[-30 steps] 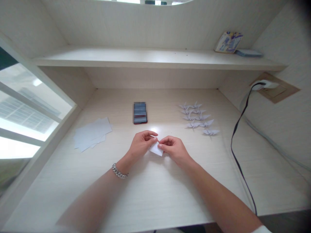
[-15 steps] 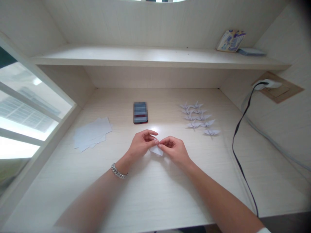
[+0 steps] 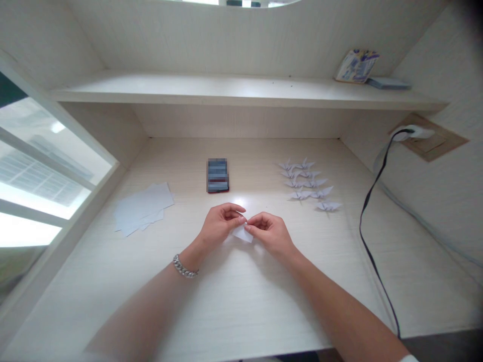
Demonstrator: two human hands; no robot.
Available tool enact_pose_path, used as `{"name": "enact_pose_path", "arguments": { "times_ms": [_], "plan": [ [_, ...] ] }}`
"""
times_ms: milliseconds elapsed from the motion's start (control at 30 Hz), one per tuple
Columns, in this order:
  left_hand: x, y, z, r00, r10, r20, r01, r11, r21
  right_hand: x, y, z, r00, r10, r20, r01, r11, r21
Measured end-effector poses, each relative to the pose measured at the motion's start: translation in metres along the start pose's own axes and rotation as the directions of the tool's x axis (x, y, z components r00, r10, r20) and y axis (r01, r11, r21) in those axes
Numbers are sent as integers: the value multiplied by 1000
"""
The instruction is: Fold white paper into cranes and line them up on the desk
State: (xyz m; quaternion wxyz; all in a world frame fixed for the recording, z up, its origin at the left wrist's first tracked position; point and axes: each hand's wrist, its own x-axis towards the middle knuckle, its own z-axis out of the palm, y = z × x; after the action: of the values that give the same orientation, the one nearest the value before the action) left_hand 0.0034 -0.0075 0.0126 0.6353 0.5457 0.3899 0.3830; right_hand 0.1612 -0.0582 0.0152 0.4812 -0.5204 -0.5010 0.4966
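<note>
Both my hands meet over the middle of the pale wooden desk. My left hand, with a metal bracelet at the wrist, pinches one edge of a small folded white paper. My right hand pinches the same paper from the other side, fingertips almost touching the left ones. The paper sits just above the desk surface, partly hidden by my fingers.
A phone lies behind my hands. Several folded paper cranes are lined up at the back right. A stack of white paper sheets lies to the left. A black cable runs from a wall socket down the right side. A shelf above holds a small packet.
Almost nothing has moved. My fingertips have closed in slightly on the folded paper, which shows a little less than a second ago.
</note>
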Motion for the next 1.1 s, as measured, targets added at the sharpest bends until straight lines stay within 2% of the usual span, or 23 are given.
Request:
{"name": "enact_pose_path", "arguments": {
  "times_ms": [200,300,400,500,667,733,900,1100],
  "plan": [
    [-1,-1,2,999,44,-5,-44,997,67,1,5,1,1000,12,-5,-12,1000,16],
    [-2,-1,4,997,75,-12,-73,991,114,1,7,2,997,73,-11,-72,996,53],
    [-4,0,5,996,91,-5,-90,986,138,2,7,3,990,136,31,-138,988,62],
    [-4,1,5,998,67,3,-67,991,113,2,4,2,987,153,52,-156,986,58],
    [-1,3,4,999,17,-42,-15,999,51,4,2,0,984,180,5,-178,971,161],
    [0,4,4,999,3,-42,-1,998,59,5,3,-1,980,200,-10,-194,961,196],
    [1,5,4,998,-39,47,34,992,119,5,3,-1,975,219,-24,-208,950,235],
    [-1,7,5,1000,-2,29,-4,982,189,4,0,0,980,198,-18,-191,961,203]
  ]
}}
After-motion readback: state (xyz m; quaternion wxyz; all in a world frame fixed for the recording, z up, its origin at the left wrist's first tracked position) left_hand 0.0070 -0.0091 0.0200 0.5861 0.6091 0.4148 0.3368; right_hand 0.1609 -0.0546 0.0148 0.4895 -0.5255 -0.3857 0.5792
